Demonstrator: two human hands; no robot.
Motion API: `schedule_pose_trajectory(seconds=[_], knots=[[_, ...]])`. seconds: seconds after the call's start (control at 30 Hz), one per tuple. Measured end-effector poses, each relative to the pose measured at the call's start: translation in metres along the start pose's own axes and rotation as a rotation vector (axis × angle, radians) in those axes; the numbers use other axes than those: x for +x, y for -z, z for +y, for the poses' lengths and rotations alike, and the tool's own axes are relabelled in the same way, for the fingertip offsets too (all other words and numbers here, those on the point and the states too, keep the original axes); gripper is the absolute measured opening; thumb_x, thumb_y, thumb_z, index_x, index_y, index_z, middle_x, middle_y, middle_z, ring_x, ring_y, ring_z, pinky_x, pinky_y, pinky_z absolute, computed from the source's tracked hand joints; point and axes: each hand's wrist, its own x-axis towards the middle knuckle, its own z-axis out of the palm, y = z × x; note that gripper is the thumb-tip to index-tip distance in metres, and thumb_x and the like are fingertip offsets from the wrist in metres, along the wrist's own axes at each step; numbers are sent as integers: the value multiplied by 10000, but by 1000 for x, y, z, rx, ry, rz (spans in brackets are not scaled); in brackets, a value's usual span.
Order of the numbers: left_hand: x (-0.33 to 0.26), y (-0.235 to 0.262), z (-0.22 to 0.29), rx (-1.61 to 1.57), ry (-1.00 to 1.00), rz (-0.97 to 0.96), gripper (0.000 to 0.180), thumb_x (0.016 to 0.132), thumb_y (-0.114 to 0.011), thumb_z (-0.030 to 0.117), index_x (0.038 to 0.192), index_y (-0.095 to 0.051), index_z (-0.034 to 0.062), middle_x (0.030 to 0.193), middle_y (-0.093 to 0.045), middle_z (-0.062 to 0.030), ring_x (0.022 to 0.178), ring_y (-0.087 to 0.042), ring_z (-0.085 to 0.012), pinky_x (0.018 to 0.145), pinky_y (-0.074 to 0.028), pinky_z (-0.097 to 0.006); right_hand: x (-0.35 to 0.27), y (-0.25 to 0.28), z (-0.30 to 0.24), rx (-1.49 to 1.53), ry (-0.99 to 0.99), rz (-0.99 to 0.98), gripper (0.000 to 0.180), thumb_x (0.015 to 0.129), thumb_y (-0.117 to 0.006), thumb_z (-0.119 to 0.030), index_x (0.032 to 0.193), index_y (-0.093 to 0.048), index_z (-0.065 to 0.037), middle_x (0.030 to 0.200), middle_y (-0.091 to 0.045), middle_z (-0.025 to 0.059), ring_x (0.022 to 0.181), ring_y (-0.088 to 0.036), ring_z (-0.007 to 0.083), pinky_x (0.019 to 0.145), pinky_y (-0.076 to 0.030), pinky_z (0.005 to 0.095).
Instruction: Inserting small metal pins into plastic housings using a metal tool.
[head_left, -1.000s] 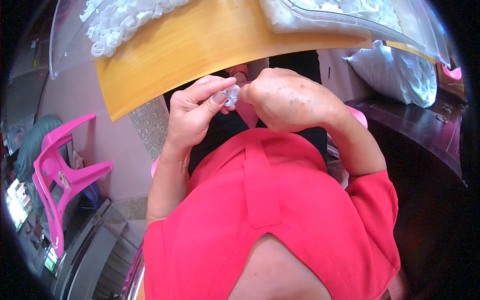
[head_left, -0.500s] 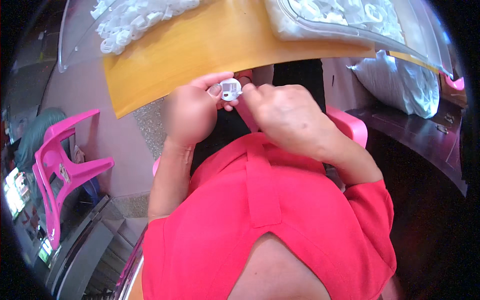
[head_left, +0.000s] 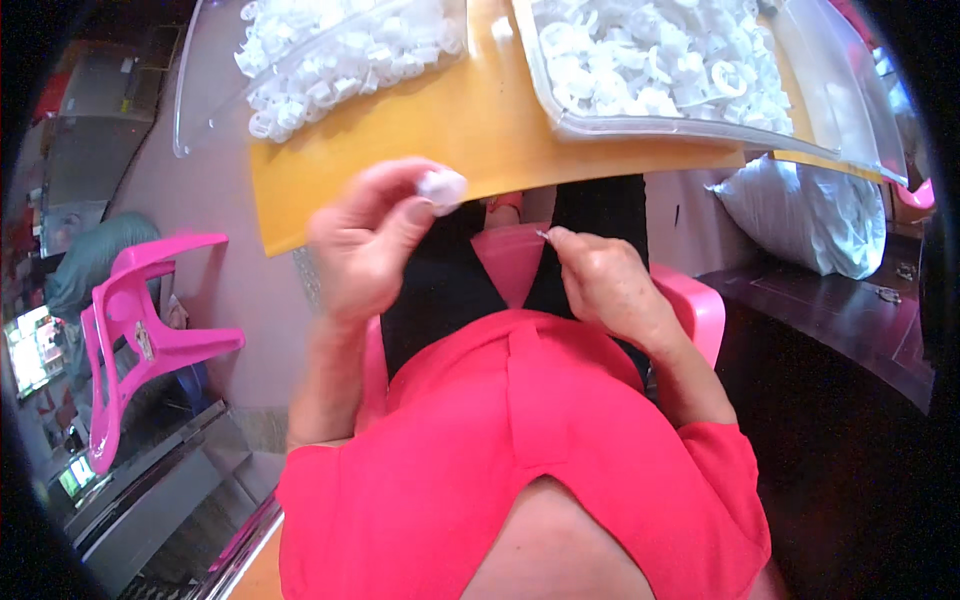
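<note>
My left hand (head_left: pixel 365 245) is raised at the table's front edge, thumb and fingers pinching a small white plastic part (head_left: pixel 442 190), blurred by motion. In the earlier picture that part is round with a rectangular opening. My right hand (head_left: pixel 608 280) is above my lap, lower and apart from the left. Its fingers are closed, and a tiny pale tip (head_left: pixel 543 234) sticks out between thumb and forefinger; the rest of that thing is hidden.
A yellow-brown tabletop (head_left: pixel 400 140) holds a clear bin of white plastic parts (head_left: pixel 350 65) at left and a larger clear bin (head_left: pixel 640 127) of white parts at right. One loose white piece (head_left: pixel 502 29) lies between. A pink chair (head_left: pixel 150 340) and a white sack (head_left: pixel 800 215) flank me.
My hands have come apart: the left lifts the white part away, the right drops back toward my lap. The view has shifted, showing more of the bins.
</note>
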Motion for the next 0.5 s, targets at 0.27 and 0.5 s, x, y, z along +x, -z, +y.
schedule_pose_trajectory(seconds=[0.27, 0.5], knots=[[138, 65, 94, 870, -608, 326, 309, 836, -704, 122, 1132, -648, 54, 1162, -642, -72, 1003, -597, -133, 848, -466, -253, -12, -17, 19, -78, 46, -17, 124, 747, -540, -15, 864, -561, 22, 712, -620, 205, 673, -637, 375, 579, -513, 458], [181, -81, 89, 874, -675, -370, 235, 772, -703, 86, 978, -664, -20, 972, -656, -160, 922, -620, -302, 817, -478, -354, -15, -21, 22, -69, 10, -65, 65, 751, -532, -20, 804, -546, 15, 754, -630, 219, 702, -641, 381, 612, -522, 452]])
